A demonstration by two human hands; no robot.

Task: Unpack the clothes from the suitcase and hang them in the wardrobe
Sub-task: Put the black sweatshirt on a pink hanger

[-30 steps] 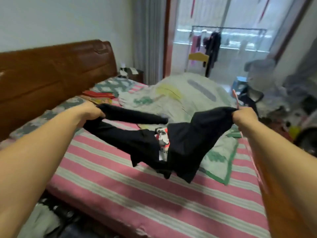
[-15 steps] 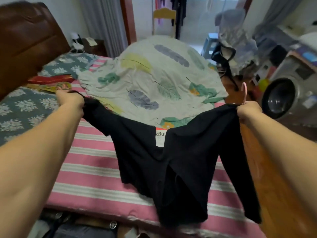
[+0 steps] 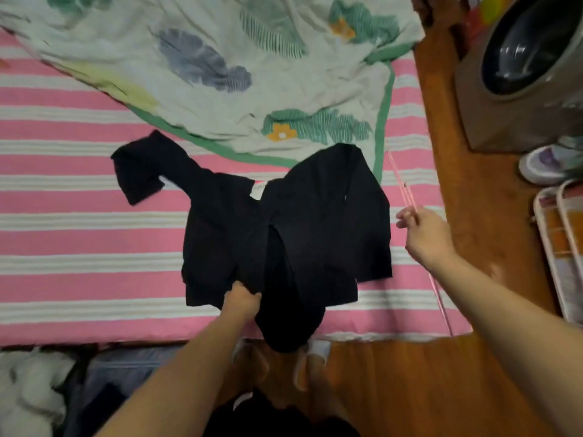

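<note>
A black long-sleeved garment (image 3: pixel 315 222) lies spread on the pink striped bed (image 3: pixel 79 234), its lower end drooping over the near edge. My left hand (image 3: pixel 241 299) grips the cloth at its bottom hem. My right hand (image 3: pixel 424 230) is to the right of the garment and holds a thin pink hanger (image 3: pixel 407 187) that lies along the bed's right side. One sleeve (image 3: pixel 142 171) stretches out to the left. Clothes in the open suitcase (image 3: pixel 104 383) show at the bottom left.
A leaf-patterned quilt (image 3: pixel 252 67) covers the far part of the bed. On the wooden floor (image 3: pixel 457 190) to the right stand a grey washing machine (image 3: pixel 517 89), a shoe (image 3: pixel 545 165) and a white rack (image 3: pixel 561 247). My feet (image 3: pixel 310 370) are by the bed's edge.
The garment went from being held up by both hands to lying on the bed. My left hand moved to its hem; my right hand let go of the cloth and keeps the hanger. View tilted down.
</note>
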